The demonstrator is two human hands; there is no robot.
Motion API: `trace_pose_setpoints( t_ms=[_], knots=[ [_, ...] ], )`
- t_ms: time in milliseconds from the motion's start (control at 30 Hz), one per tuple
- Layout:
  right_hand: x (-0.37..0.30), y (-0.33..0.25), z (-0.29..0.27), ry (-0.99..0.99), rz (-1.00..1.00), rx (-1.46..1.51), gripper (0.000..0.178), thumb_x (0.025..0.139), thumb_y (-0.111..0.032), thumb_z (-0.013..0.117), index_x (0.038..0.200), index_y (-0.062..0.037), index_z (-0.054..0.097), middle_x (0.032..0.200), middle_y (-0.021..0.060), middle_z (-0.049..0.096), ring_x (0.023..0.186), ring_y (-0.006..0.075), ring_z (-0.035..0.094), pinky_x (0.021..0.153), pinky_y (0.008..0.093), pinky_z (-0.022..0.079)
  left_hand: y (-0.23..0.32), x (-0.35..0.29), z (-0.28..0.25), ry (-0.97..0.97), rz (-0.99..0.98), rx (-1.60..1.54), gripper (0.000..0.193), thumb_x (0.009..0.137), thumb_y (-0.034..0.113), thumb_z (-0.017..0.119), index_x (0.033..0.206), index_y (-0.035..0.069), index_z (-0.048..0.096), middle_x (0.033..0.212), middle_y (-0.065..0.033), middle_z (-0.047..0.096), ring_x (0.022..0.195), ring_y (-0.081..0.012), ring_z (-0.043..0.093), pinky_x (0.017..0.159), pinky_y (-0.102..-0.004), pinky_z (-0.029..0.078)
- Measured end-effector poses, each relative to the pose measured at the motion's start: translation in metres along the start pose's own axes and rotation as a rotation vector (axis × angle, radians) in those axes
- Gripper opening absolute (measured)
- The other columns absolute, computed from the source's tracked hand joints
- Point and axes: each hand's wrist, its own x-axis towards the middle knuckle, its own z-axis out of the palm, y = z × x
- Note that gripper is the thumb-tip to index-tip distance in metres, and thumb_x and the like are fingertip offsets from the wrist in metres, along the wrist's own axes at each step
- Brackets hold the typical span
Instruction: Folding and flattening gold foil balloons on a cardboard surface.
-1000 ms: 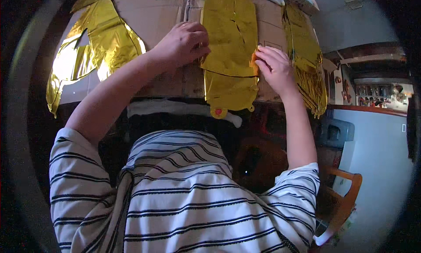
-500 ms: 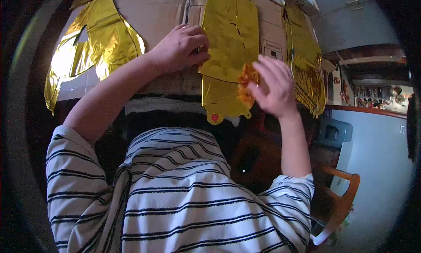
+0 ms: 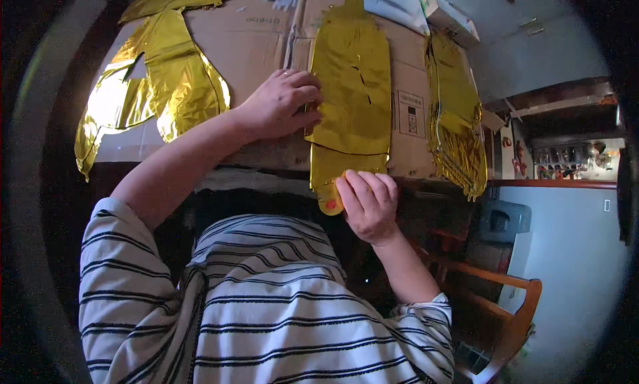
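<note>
Flat gold foil balloons lie one on another as a long strip on the cardboard, their near end hanging past its edge. At the left side of this strip, my left hand has its fingers curled over the foil's edge. My right hand closes on the near end, beside a rounded tab with a red spot. Its fingertips lie over the foil, and the thumb is mostly hidden. Dark creases or slits mark the strip's middle.
Brown cardboard covers the table. Another gold foil balloon lies spread at left, and a gold foil stack hangs over the edge at right. A white box sits far right, with a wooden chair near right.
My right hand has moved down and left from above the strip to its near end, closing on the foil. My left hand stays at the left edge, while the whole view has shifted slightly.
</note>
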Motion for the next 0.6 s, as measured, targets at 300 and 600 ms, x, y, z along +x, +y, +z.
trace_pose_setpoints(
  t_ms=[300, 600],
  knots=[
    [0.009, 0.004, 0.009, 0.009, 0.000, -0.007, 0.027, 0.087, -0.016, 0.061, 0.111, -0.0074, 0.070, 0.112, 0.0056, 0.066, 0.098, 0.0214, 0.059, 0.087, 0.0405, 0.044, 0.003, 0.001, -0.003, -0.052, -0.039, -0.041, 0.026, 0.087, 0.024, 0.074, 0.106, 0.008, 0.068, 0.117, -0.0128, 0.064, 0.108, -0.0351, 0.060, 0.094, -0.0468, 0.048],
    [0.025, 0.032, -0.031, -0.098, 0.058, 0.465, 0.043, 0.082, -0.036, 0.071, 0.113, -0.0061, 0.069, 0.114, 0.0105, 0.068, 0.101, 0.0304, 0.062, 0.090, 0.0420, 0.047, -0.002, 0.000, -0.002, -0.027, -0.031, -0.058, 0.025, 0.086, 0.025, 0.073, 0.101, 0.006, 0.068, 0.114, -0.0118, 0.065, 0.106, -0.0329, 0.062, 0.091, -0.0444, 0.049]
  ],
)
